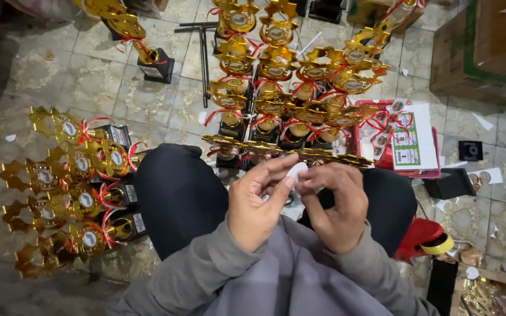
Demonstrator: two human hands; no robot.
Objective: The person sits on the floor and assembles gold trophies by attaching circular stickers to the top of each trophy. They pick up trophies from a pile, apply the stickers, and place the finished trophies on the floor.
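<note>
**Sticker pinched between both hands**

Grey sleeves (276, 281) lowest in view, meeting over dark trousers (177, 193). Left hand (259, 202) and right hand (335, 205) raised together above the lap, fingertips touching. Small white round sticker (296, 171) nipped between the 2 hands, left thumb and forefinger closed on its left edge, right fingers curled against its right side. Hard to tell how much of the sticker lies hidden behind the fingers.

Just beyond the hands, gold trophies (288, 88) standing in a tight cluster on the tiled floor (147, 93), red ribbons tied round their stems, black bases below. More trophies (71, 187) lying on their sides at left, just beside the left knee. 1 lone trophy (139, 44) upright farther back at left. Printed sheet (414, 140) on a red tray at right, near the standing cluster. Black box (449, 184) beside the right knee. Tape roll (439, 244) at lower right. Cardboard box (487, 47) in the far right corner.
</note>
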